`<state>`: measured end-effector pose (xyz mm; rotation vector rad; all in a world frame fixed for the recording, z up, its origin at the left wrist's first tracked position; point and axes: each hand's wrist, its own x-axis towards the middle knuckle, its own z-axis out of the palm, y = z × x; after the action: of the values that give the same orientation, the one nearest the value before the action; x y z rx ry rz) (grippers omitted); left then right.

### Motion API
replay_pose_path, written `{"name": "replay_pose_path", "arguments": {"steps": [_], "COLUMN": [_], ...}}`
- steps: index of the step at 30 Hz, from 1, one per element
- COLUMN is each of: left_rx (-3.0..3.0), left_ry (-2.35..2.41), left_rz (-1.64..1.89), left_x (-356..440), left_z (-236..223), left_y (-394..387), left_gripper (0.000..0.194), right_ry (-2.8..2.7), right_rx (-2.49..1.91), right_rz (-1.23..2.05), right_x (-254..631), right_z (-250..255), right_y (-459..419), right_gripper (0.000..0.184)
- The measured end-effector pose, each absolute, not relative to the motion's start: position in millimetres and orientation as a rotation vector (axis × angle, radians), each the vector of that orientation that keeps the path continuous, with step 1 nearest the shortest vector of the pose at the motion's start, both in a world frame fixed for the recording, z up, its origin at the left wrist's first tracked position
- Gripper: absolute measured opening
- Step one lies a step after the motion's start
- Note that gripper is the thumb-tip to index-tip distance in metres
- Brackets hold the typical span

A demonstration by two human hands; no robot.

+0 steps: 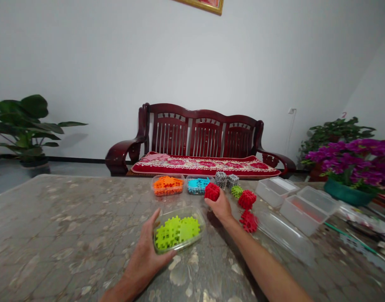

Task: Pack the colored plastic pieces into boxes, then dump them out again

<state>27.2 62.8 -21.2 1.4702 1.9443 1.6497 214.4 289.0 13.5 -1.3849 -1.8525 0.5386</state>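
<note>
gripping a clear plastic tray point(179, 229) of lime-green spiky blocks point(176, 232), the left hand point(145, 261) curls its fingers point(165, 256) around the near edge, thumb up the side, with the tray's long axis slanting up to the right over the marbled counter point(54, 235)! over to the right hand point(220, 207), fingers closed on a chunky red spiky block point(212, 191), no clear long axis on that one, held up near the far trays: orange pieces point(167, 185) and blue pieces point(198, 184). grey blocks point(225, 180) sit just behind, a small green block point(237, 191) and two more red ones point(247, 199) point(249, 221) just beside that hand, and clear plastic tubs point(302, 205) line up further right. no readable writing on any of it.
</note>
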Motion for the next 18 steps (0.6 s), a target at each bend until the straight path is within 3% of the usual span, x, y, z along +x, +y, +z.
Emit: {"name": "replay_pose_path", "arguments": {"steps": [7,18], "left_rx": [1.476,1.495], "left_ry": [1.919,1.911], "left_rz": [1.652,1.630], "left_x": [28.0,22.1], "left_z": [-21.0,-29.2], "left_y": [62.6,65.2], "left_gripper": [0.100,0.104], "right_ry": [-1.921,-1.942], "right_rx": [-1.535,-1.613], "right_rz": [0.454,0.424], "right_x": [196.1,199.9], "right_z": [12.3,5.6], "right_y": [282.4,274.1], "right_gripper": [0.078,0.071]}}
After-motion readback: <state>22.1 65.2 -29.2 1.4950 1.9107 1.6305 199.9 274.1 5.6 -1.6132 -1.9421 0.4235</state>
